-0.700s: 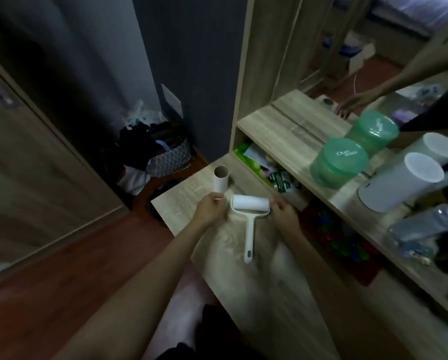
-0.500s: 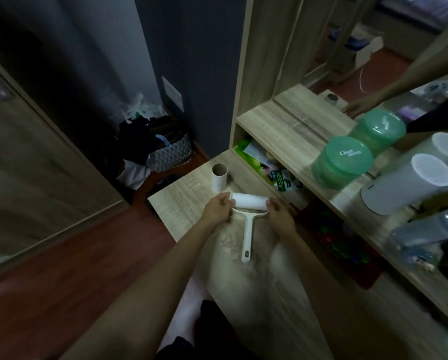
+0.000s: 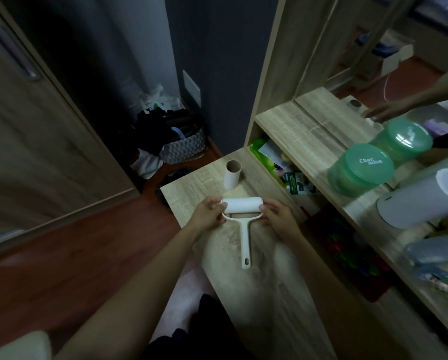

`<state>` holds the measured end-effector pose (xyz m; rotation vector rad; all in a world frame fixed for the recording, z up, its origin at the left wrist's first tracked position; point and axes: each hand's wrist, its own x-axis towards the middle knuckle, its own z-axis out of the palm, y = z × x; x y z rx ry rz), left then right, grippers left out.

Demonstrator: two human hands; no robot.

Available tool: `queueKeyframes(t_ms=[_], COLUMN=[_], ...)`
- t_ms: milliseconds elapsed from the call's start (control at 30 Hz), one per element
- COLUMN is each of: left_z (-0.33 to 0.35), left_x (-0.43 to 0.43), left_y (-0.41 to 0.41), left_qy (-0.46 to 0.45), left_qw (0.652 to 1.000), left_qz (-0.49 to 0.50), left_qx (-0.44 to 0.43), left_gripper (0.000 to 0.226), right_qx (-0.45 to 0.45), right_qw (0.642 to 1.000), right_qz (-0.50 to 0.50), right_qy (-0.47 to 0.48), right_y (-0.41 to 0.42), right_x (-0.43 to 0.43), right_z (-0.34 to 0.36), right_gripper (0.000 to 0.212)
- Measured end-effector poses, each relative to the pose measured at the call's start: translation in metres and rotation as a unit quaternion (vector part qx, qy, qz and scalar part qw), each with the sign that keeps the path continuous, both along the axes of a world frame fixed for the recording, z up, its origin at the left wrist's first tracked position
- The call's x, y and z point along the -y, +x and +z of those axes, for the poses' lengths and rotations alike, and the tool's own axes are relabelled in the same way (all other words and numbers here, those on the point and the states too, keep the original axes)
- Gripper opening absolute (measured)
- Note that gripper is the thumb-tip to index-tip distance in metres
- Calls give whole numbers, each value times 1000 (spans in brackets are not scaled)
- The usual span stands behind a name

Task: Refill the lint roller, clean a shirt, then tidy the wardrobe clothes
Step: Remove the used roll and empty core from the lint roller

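A white lint roller (image 3: pixel 244 231) lies on the light wooden desk (image 3: pixel 275 281), handle pointing toward me. A fresh white roll (image 3: pixel 242 204) sits in its fork. My left hand (image 3: pixel 208 213) pinches the fork's left end beside the roll. My right hand (image 3: pixel 278 216) grips the fork's right end. An empty cardboard core (image 3: pixel 232 174) stands upright just beyond the roller, apart from both hands.
A raised shelf (image 3: pixel 290 126) at the right carries a green tub (image 3: pixel 362 169), a white cylinder (image 3: pixel 423 201) and a mirror. A basket of dark clothes (image 3: pixel 178 141) sits on the red-brown floor by the dark wall. A wardrobe door (image 3: pixel 30 131) stands at left.
Both hands have closed in on the two ends of the roller's fork. The roll now sits level in it. The cardboard core has not moved.
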<state>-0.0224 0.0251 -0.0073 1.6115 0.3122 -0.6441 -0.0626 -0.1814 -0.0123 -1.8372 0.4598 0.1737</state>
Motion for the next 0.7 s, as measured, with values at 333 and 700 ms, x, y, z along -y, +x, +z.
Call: queueKeyframes(t_ms=[333, 700], left_z=[10, 13], left_x=[-41, -58], left_y=[-18, -40], left_qy=[-32, 102], left_qw=[999, 987], left_qz=[11, -90], left_qx=[-28, 85], left_gripper=[38, 40], right_qx=[-82, -71], right_qw=[973, 977], right_qz=[-28, 85], right_qy=[215, 183], right_y=[7, 19], right_x=[-26, -34], right_z=[3, 24], right_gripper=[25, 14])
